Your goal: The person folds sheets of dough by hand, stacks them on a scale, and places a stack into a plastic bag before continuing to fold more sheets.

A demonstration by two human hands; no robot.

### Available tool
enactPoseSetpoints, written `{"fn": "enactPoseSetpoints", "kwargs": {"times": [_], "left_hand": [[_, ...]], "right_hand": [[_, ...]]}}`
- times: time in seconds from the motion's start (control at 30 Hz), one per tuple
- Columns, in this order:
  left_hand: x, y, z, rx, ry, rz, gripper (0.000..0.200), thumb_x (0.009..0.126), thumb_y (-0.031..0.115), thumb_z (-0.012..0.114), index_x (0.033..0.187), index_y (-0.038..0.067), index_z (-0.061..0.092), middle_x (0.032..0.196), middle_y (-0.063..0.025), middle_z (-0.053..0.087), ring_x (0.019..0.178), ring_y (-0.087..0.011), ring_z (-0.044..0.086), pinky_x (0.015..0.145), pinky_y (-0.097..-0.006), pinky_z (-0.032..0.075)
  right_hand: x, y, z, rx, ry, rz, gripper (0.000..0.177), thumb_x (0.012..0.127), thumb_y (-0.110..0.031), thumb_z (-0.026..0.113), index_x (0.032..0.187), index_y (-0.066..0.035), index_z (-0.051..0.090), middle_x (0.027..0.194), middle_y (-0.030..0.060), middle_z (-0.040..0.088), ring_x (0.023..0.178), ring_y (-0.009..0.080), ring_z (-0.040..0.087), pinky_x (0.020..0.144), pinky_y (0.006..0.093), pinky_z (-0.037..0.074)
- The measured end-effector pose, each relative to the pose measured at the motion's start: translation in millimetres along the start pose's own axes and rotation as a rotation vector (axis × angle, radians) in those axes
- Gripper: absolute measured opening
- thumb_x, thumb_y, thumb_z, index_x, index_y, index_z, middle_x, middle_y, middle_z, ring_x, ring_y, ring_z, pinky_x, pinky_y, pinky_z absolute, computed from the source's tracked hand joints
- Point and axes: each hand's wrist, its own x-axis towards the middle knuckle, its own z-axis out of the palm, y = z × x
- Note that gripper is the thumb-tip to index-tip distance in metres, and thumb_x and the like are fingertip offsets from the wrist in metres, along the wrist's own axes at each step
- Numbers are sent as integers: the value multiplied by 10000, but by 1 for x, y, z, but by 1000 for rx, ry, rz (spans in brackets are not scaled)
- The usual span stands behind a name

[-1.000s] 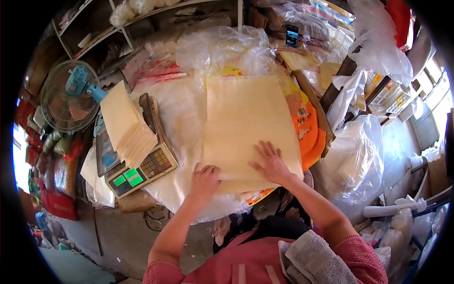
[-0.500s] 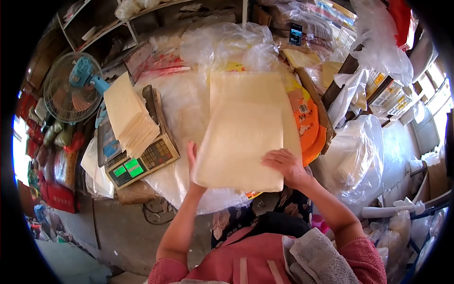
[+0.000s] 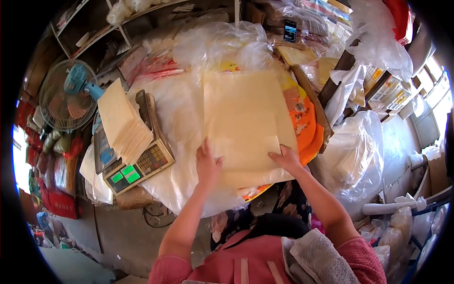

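Cream-coloured flat sheets (image 3: pixel 243 111) lie in a stack in front of me on the plastic-covered table. My left hand (image 3: pixel 208 163) rests at the left edge of the stack, fingers apart. At the near right part, my right hand (image 3: pixel 285 159) has its thumb and fingers spread on the top sheet near its edge. To the left, a folded pile of similar cream sheets (image 3: pixel 123 123) sits tilted on a digital scale (image 3: pixel 156 158) with lit green displays.
A fan (image 3: pixel 68 94) stands at the left. Clear plastic (image 3: pixel 222 42) bunches behind the sheets. Orange packaging (image 3: pixel 305 118) and a cardboard edge (image 3: pixel 319 111) border the right. A phone (image 3: pixel 290 31) stands at the back. Plastic bags (image 3: pixel 357 156) hang at the right.
The top sheet, raised and slanted before, now lies flatter on the stack. My left hand has moved right and onto the sheets; my right hand has shifted slightly and its fingers have spread.
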Motion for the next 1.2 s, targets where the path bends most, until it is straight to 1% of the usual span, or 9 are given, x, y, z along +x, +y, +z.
{"fn": "enactPoseSetpoints", "kwargs": {"times": [0.17,0.27,0.37,0.53,0.63,0.77,0.97,1.07,1.2], "left_hand": [[-18,13,-3,327,-292,396,779,721,465,709,1343,97,417,1441,-166,300,1357,-351,239,1057,-580,200],[-11,-6,11,383,-213,518,746,708,437,713,1319,99,453,1404,-140,383,1306,-332,345,1049,-507,291],[5,-25,0,406,-235,615,640,688,328,739,1239,88,519,1288,-119,514,1194,-286,483,996,-424,381],[26,-8,-56,-109,-468,177,408,670,167,742,1037,43,617,1048,-112,652,833,-272,647,750,-360,519],[38,21,-67,-333,-230,-145,447,694,185,743,1093,42,602,1158,-109,611,980,-292,606,811,-351,496],[62,2,9,-33,129,60,475,793,213,663,1223,50,543,1285,-120,525,1219,-282,456,946,-432,397],[61,-19,59,338,-5,233,511,890,361,547,1321,99,467,1417,-75,411,1341,-254,331,1059,-577,224],[60,-14,63,400,-10,250,538,910,403,473,1335,74,449,1429,-83,399,1358,-227,308,1064,-627,145],[67,-14,53,405,-78,313,524,901,380,492,1363,142,416,1400,-108,395,1325,-229,340,1060,-631,156]], "right_hand": [[-17,-36,-6,-202,147,20,755,764,-395,674,1380,-89,364,1317,181,487,1181,353,488,956,408,404],[-25,-60,-15,-675,160,-514,929,718,-366,738,1450,-118,223,1486,162,246,1340,353,287,1083,492,259],[-22,-52,-24,-749,-284,-360,946,715,-418,734,1455,-135,216,1527,131,121,1398,336,146,1110,549,149],[-12,-28,-56,-236,-251,-534,476,781,-323,680,1157,-52,572,1123,180,602,1060,313,565,916,357,433],[1,-26,-51,-2,-137,46,372,838,-356,625,1001,-21,620,906,166,650,889,290,628,764,347,477],[26,-36,-32,-151,44,157,347,883,-336,556,832,6,580,733,167,622,703,297,628,619,381,470],[31,-50,-12,-546,446,-417,500,882,-356,545,1261,-38,472,1293,234,469,1204,357,460,954,463,392],[46,-15,24,-959,136,-350,665,911,-348,496,1450,-91,203,1509,168,167,1388,378,158,1077,516,240],[54,-11,11,-679,45,-359,621,890,-322,532,1418,-95,297,1498,168,204,1396,346,162,1083,565,189]]}}
